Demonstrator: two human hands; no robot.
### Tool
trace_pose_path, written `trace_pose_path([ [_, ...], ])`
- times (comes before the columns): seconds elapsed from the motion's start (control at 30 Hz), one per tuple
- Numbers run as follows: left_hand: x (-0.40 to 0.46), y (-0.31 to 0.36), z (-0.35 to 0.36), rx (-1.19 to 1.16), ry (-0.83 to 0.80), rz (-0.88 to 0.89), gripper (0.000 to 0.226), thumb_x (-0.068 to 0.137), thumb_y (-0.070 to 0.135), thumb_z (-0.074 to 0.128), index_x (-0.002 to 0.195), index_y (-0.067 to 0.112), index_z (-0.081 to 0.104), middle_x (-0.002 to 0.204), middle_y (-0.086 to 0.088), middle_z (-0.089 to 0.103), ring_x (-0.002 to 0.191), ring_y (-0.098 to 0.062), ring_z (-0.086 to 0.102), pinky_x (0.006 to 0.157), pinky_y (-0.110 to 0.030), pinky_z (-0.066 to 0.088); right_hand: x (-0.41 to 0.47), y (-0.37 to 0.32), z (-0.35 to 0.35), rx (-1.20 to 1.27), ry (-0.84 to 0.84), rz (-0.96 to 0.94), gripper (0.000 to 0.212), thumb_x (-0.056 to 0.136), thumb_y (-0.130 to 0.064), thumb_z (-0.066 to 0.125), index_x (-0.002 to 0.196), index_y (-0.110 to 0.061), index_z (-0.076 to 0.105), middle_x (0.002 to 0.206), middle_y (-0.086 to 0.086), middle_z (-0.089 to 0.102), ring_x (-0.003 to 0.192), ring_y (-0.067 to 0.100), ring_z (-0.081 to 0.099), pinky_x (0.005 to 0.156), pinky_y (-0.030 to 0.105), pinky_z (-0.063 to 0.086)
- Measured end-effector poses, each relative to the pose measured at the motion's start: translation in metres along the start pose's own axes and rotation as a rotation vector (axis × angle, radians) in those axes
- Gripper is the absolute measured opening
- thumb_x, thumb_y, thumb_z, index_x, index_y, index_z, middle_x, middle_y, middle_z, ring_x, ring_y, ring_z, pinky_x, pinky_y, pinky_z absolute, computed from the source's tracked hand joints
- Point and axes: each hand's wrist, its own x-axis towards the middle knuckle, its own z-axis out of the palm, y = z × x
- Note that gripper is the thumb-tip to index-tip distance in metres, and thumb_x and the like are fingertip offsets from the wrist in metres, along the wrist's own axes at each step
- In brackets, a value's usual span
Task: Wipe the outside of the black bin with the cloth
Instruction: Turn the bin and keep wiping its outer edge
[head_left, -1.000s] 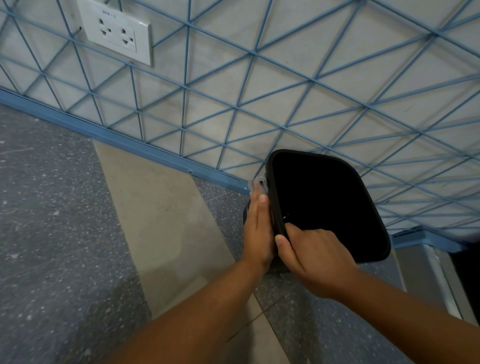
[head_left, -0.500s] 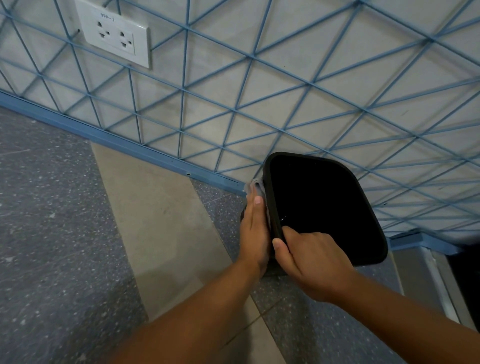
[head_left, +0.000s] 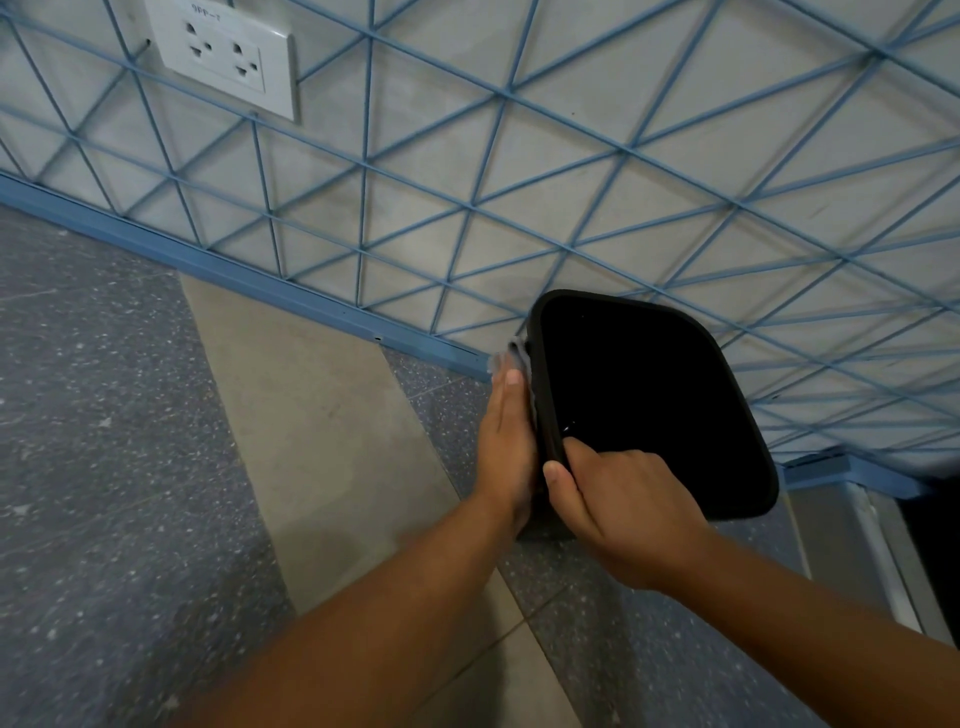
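Black bin (head_left: 649, 395) at 3 o'clock on floor, interior too dark to read — left hand (head_left: 506, 441), fingers straight together, presses mostly hidden cloth (head_left: 514, 356) against its outer wall; right hand (head_left: 623, 514) grips rim.

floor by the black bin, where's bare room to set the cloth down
Bare floor: the pale strip left of the left hand, and the speckled grey floor beyond it, up to the blue skirting. Crowded: the cloth is pressed against the black bin, which stands by the wall; the right hand grips its rim.
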Motion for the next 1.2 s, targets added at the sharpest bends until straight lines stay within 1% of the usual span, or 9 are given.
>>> trace_pose_path([
  [0.13, -0.022, -0.016, -0.006, 0.075, 0.003, 0.093, 0.05, 0.118, 0.024, 0.034, 0.165, 0.01, 0.043, 0.175, -0.006, 0.041, 0.166, -0.013, 0.033, 0.139, -0.028, 0.02, -0.002, 0.002, -0.001, 0.019, -0.017, -0.027, 0.031, 0.097, -0.049, 0.015, 0.087, -0.03, 0.037, 0.075, 0.0, 0.063, 0.069, 0.02, 0.063, 0.059, 0.033, 0.035],
  [0.3, 0.003, -0.001, 0.002, 0.03, 0.01, 0.033, 0.053, 0.118, 0.033, 0.035, 0.166, 0.012, 0.045, 0.175, -0.008, 0.042, 0.168, -0.022, 0.032, 0.14, -0.046, 0.022, -0.001, 0.002, 0.001, 0.001, -0.008, -0.03, 0.03, 0.098, -0.048, 0.017, 0.088, -0.03, 0.038, 0.074, -0.001, 0.063, 0.068, 0.019, 0.062, 0.058, 0.033, 0.032],
  [0.43, -0.02, -0.011, -0.003, 0.001, -0.029, 0.075, 0.052, 0.118, 0.03, 0.036, 0.167, 0.013, 0.041, 0.176, -0.004, 0.04, 0.167, -0.016, 0.033, 0.14, -0.042, 0.023, -0.004, 0.003, -0.002, 0.001, -0.019, -0.034, 0.032, 0.097, -0.048, 0.014, 0.088, -0.03, 0.038, 0.075, 0.0, 0.064, 0.068, 0.018, 0.063, 0.06, 0.033, 0.038],
  [0.6, 0.005, 0.001, -0.003, -0.014, -0.008, -0.01, 0.053, 0.118, 0.035, 0.036, 0.165, 0.014, 0.046, 0.174, -0.01, 0.044, 0.165, -0.023, 0.037, 0.139, -0.047, 0.026, 0.0, 0.0, -0.002, 0.003, 0.002, -0.032, 0.038, 0.096, -0.048, 0.012, 0.091, -0.028, 0.044, 0.076, 0.0, 0.064, 0.069, 0.019, 0.062, 0.063, 0.036, 0.044],
  [0.73, -0.016, -0.013, -0.002, -0.002, -0.051, 0.075, 0.054, 0.117, 0.032, 0.035, 0.166, 0.012, 0.044, 0.172, -0.009, 0.047, 0.165, -0.023, 0.039, 0.139, -0.048, 0.026, 0.0, -0.001, -0.003, -0.007, -0.025, -0.028, 0.042, 0.093, -0.05, 0.008, 0.093, -0.028, 0.044, 0.079, 0.0, 0.065, 0.071, 0.018, 0.063, 0.064, 0.034, 0.043],
  [0.83, -0.013, -0.017, -0.008, 0.02, -0.018, 0.053, 0.051, 0.118, 0.027, 0.034, 0.164, 0.009, 0.046, 0.171, -0.011, 0.048, 0.164, -0.023, 0.04, 0.138, -0.048, 0.027, 0.0, 0.0, -0.003, -0.017, -0.021, -0.024, 0.046, 0.092, -0.05, 0.007, 0.095, -0.027, 0.046, 0.081, 0.001, 0.065, 0.072, 0.019, 0.063, 0.065, 0.035, 0.045],
  [1.03, -0.029, -0.017, -0.001, -0.074, -0.003, 0.066, 0.066, 0.112, 0.052, 0.044, 0.165, 0.013, 0.046, 0.172, -0.003, 0.047, 0.165, -0.017, 0.038, 0.14, -0.043, 0.025, 0.002, -0.002, -0.004, -0.007, -0.041, -0.015, 0.045, 0.094, -0.049, 0.01, 0.097, -0.024, 0.047, 0.082, 0.002, 0.066, 0.072, 0.02, 0.063, 0.069, 0.038, 0.048],
  [1.13, -0.029, -0.021, -0.002, -0.04, 0.055, 0.037, 0.053, 0.116, 0.034, 0.038, 0.162, 0.011, 0.049, 0.17, -0.008, 0.05, 0.162, -0.019, 0.042, 0.138, -0.045, 0.027, 0.001, -0.002, -0.004, -0.006, -0.024, -0.017, 0.042, 0.093, -0.049, 0.01, 0.093, -0.025, 0.045, 0.079, 0.001, 0.066, 0.072, 0.02, 0.063, 0.065, 0.035, 0.044],
  [1.2, -0.03, -0.017, 0.001, -0.09, 0.023, 0.056, 0.059, 0.112, 0.039, 0.039, 0.163, 0.012, 0.048, 0.17, -0.006, 0.05, 0.162, -0.019, 0.042, 0.139, -0.043, 0.027, 0.002, -0.002, -0.004, -0.004, -0.022, -0.016, 0.045, 0.094, -0.049, 0.01, 0.095, -0.025, 0.047, 0.079, 0.0, 0.066, 0.071, 0.02, 0.063, 0.064, 0.034, 0.043],
])
